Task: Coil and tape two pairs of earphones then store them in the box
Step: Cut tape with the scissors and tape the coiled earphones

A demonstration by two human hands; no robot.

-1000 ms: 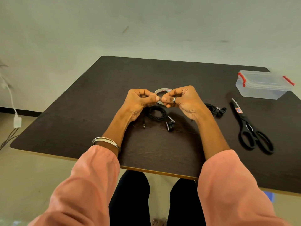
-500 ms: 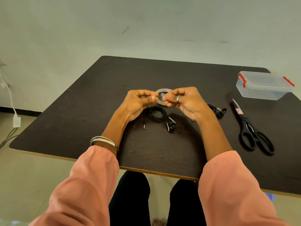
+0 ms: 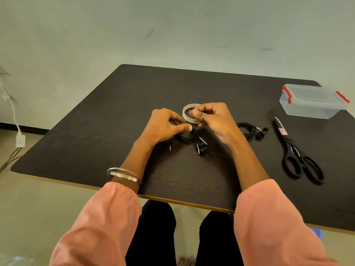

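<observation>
Right hand (image 3: 213, 118) pinches tape roll (image 3: 187, 113) above desk (image 3: 115, 116); left hand (image 3: 165, 124), fingers loosely curled, holds nothing visible. Coiled earphones (image 3: 187, 138) below hands, second pair (image 3: 249, 130) beside scissors (image 3: 296, 152); box (image 3: 313, 101) closed. Risk: untaped coil springs loose; freed tape end sticks back

A dark wood-grain table (image 3: 184, 181) with a pale edge strip along its near side stands against a plain, pale greenish wall (image 3: 172, 31) bearing a few faint scuff marks. A dark baseboard (image 3: 21, 127) runs along the wall's foot at the left. The floor (image 3: 34, 204) is smooth and beige. At the far left a white plug (image 3: 20, 140) hangs on a white cord, with dark cables (image 3: 9, 160) trailing below it. Light is even and soft.
</observation>
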